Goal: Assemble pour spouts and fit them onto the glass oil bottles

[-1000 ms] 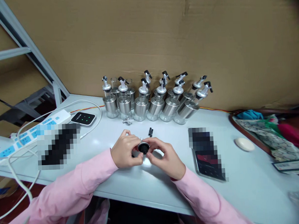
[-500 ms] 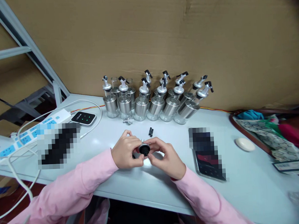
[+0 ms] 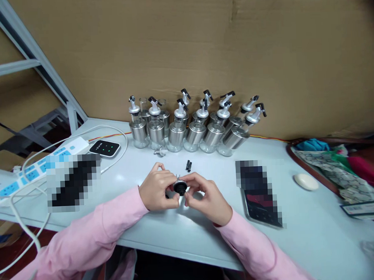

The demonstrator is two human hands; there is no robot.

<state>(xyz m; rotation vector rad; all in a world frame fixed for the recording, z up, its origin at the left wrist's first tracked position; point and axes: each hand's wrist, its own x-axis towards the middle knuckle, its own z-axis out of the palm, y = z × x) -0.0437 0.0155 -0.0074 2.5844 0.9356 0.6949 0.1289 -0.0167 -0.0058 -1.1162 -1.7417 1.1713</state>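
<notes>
Between my two hands is a pourer stopper [image 3: 180, 187], its black ribbed rubber plug turned toward me and its silver collar behind. My left hand [image 3: 157, 190] is closed on its left side with thumb and fingers. The fingers of my right hand [image 3: 209, 197] are curled around its right side, the thumb just below the plug. A bit of something black shows under my left fingers, too hidden to name. Just beyond my hands lie small black plastic parts [image 3: 188, 165]. Farther back, a loose silver pourer piece [image 3: 159, 152] rests in front of the bottles.
Several glass bottles [image 3: 176, 133] with steel sleeves stand in rows at the back, most topped with pourers. A power strip [image 3: 56, 158], a black-screened device [image 3: 104, 148] and cables lie left. A phone [image 3: 260, 209], a white oval object [image 3: 305, 181] and a brown-rimmed container [image 3: 318, 171] are right.
The pourer stopper has tipped slightly in my hands, and my right thumb and fingertips have shifted a little against it. My left hand has barely moved.
</notes>
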